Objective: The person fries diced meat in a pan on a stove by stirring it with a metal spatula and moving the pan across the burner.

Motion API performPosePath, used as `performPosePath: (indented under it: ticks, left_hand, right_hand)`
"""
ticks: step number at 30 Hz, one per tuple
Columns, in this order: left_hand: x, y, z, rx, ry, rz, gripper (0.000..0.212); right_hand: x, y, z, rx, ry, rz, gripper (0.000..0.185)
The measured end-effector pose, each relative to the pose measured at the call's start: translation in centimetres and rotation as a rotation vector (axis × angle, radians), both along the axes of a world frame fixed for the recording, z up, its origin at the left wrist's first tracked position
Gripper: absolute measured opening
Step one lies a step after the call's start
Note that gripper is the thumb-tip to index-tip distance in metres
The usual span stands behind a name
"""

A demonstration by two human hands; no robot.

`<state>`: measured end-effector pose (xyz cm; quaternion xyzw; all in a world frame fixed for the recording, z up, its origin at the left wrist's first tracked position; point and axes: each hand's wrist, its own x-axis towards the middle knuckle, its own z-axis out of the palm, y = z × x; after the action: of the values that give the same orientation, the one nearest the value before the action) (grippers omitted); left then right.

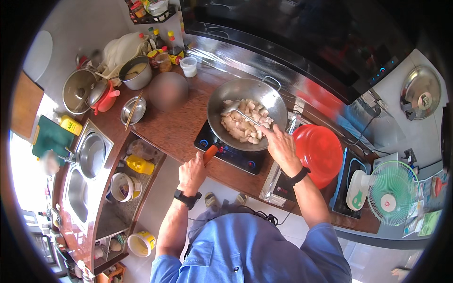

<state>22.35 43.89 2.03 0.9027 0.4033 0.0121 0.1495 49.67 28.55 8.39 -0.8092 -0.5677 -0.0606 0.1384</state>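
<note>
A metal wok [226, 95] with pale pieces of meat [244, 122] in it stands on a black induction cooker [244, 162] whose panel is lit. My left hand [192, 172] grips the orange wok handle [211, 155] at the lower left. In my right hand [281, 145] is the handle of a metal ladle or spatula [246, 117]. Its head lies among the meat on the left side of the wok, partly covered, so its exact shape cannot be told.
Right of the wok are a red plastic basin [318, 152] and a green fan [387, 198]. To the left stand a metal bowl with chopsticks [133, 111], a pot [136, 76], a white tub [188, 66] and a double sink [78, 198]. A range hood [283, 39] overhangs the counter's back.
</note>
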Motion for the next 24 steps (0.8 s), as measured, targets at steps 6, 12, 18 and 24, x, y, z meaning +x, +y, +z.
performPosePath:
  ticks: [6,12,18,24]
  left_hand:
    - [0.2,-0.8,0.9,0.104,-0.083,-0.022,0.034]
    - [-0.2,-0.3,0.2,0.120,-0.104,-0.045,0.031]
    - [0.0,-0.6,0.2,0.108,-0.096,-0.050,0.031]
    - [-0.2,-0.3,0.6,0.087,-0.059,-0.039,0.031]
  right_hand:
    - [-1.1,-4.3,2.3,-0.144,-0.024,-0.231,0.060]
    - [-0.7,-5.5,1.4,-0.157,0.027,-0.335,0.054]
    - [-1.1,-7.2,3.0,-0.288,0.124,-0.391,0.054]
    - [-1.1,-10.4,10.0,-0.292,0.096,-0.446,0.049]
